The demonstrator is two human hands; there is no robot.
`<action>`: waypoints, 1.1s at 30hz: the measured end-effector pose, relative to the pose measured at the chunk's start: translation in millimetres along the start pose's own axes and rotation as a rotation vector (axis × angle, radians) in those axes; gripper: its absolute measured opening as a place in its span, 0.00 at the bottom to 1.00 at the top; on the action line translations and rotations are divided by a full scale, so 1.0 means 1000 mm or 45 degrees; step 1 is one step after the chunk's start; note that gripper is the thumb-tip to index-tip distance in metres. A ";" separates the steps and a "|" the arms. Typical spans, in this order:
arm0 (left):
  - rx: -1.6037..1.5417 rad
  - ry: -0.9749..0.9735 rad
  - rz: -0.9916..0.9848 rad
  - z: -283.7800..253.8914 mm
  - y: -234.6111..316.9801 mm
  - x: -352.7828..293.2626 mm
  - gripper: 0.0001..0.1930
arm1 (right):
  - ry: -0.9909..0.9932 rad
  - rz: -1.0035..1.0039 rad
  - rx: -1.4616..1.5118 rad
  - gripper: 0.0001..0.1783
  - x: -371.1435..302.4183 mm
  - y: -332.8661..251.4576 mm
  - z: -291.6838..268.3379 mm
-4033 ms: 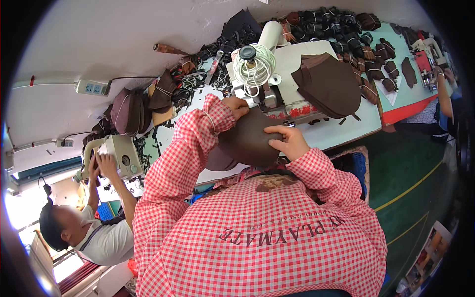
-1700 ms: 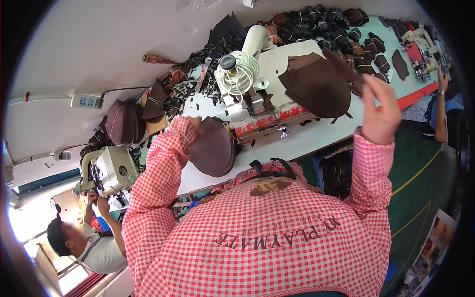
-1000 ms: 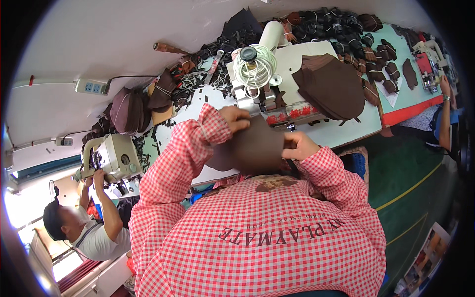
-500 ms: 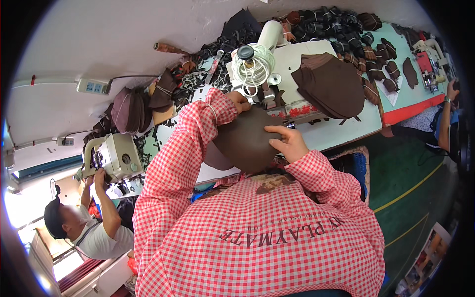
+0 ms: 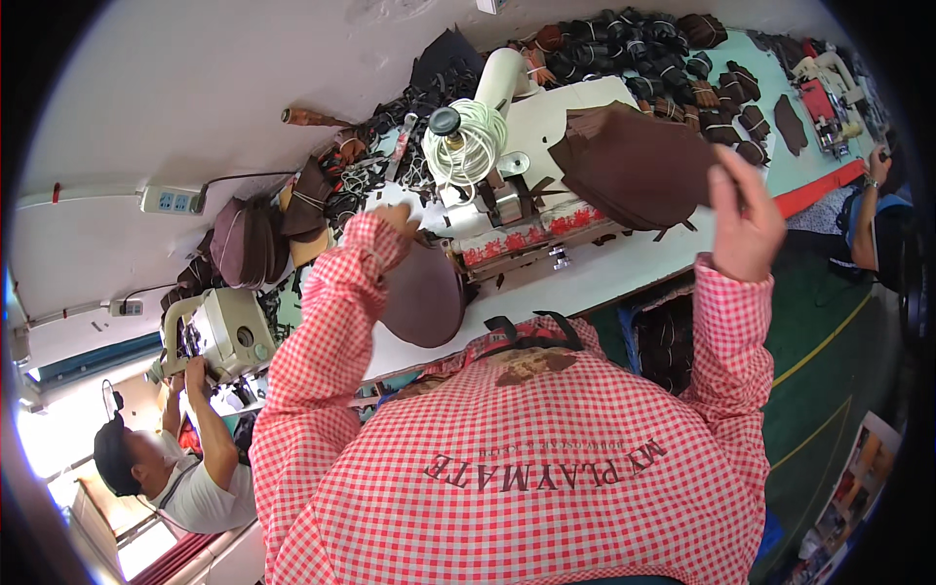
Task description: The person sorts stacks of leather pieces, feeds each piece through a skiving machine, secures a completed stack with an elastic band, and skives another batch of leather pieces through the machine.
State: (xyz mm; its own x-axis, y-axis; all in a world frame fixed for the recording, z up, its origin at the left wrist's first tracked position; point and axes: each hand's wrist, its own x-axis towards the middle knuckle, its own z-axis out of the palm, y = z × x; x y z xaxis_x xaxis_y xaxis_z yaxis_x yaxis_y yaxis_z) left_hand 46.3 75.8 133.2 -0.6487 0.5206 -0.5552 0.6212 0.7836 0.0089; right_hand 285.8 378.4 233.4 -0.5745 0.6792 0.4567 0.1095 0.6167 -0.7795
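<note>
My left hand, somewhat blurred and bent downward, is at the top edge of a rounded dark brown leather piece on the table left of the sewing machine. Its fingertips are partly hidden, so whether they grip the leather does not show. Over to the right, my right hand has its thumb and fingers apart, at the right edge of a fanned stack of brown leather pieces. The machine carries a coil of white cord and a red-patterned strip along its front.
Bundled dark leather parts line the back of the table. Brown bundles stand at the left by the wall socket. A co-worker handles another machine at the left; another person's arm shows at far right.
My hands have moved apart: the left drew back leftward, the right swung right to the stack. The brown leather piece they held at the machine is no longer there.
</note>
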 end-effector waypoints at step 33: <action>-1.139 -0.274 0.566 0.000 0.034 -0.028 0.11 | -1.620 0.760 0.893 0.15 -0.128 0.022 0.108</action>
State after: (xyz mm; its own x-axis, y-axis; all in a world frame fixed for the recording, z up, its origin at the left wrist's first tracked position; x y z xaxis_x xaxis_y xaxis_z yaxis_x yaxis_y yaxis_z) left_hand 85.6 87.7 149.7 -0.2921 0.8230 -0.4872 0.1734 0.5465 0.8193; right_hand 274.4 262.3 111.6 -0.9072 -0.2432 -0.3434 0.3856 -0.1539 -0.9097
